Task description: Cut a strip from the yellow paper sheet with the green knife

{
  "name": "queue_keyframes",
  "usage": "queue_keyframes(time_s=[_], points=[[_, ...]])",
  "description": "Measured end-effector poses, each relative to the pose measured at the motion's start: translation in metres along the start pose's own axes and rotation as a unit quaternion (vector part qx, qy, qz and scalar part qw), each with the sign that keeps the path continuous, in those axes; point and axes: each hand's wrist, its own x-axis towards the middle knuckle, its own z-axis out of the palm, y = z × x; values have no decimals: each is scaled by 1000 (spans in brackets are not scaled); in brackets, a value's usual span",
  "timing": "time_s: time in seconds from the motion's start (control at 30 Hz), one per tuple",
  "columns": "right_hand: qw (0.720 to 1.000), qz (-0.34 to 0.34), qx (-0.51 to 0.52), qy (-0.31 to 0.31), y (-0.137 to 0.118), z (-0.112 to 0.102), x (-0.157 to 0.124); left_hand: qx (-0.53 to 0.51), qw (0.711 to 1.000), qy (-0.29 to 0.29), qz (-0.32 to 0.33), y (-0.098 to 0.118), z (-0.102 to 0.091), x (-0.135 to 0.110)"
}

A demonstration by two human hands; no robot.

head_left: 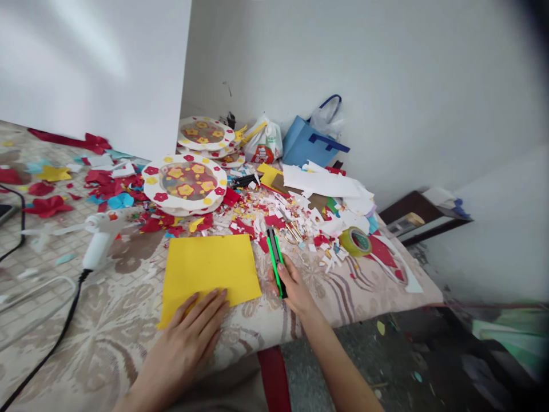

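Just right of a flat, yellow, four-sided sheet of paper [210,260], we hold a slim utility knife with a black body and bright green edges [275,252]. Its long axis runs away from us, the far end leaning slightly left, toward the sheet's far right corner; whether any blade sticks out is too small for us to tell. Our right hand [295,286] is closed round the knife's near half, thumb laid along the top. Our left hand [189,337] lies palm down on the sheet's near edge, fingers stretched out and nearly side by side, pressing the smooth paper. The sheet's far edge runs nearly straight from left to right, while its near edge slants; we cannot tell which axis is longer. Under the sheet spreads a beige cloth with brown floral swirls [103,332]. Beyond its far left corner rests an oval white ring decorated with red and yellow flowers, its centre see-through [189,182]. Left of the sheet lies a white plastic glue gun with a black cord [99,243]. Behind the sheet, to the right, sprawl crumbly white, red and yellow paper scraps [274,206], with gold-handled scissors [294,230] among them. Farther right of the sheet sits a glossy, round, yellow-green roll of tape [355,241], tilted on its side.
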Motion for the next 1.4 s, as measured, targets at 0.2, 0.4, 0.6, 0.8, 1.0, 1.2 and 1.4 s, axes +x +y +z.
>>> queue_keyframes(time_s=[0.2, 0.4, 0.6, 0.8, 1.0, 1.2, 1.4], points=[[999, -20, 25, 34, 4, -1, -1, 18, 1000, 5, 5, 0, 0, 1], [998, -21, 48, 24, 7, -4, -1, 16, 1000, 10, 6, 0, -1, 1], [998, -19, 63, 22, 7, -3, 0, -1, 1000, 20, 0, 0, 0, 1], [997, -21, 74, 16, 8, -5, 0, 5, 1000, 17, 8, -1, 1, 0], [998, -28, 53, 2, 4, -2, -3, -3, 1000, 18, 5, -1, 1, 1], [999, -28, 21, 4, 2, 0, -5, 11, 1000, 15, 11, -1, 2, 1], [999, -46, 9, -4, 3, -1, -6, 15, 1000, 9, 4, -1, 2, 1]])
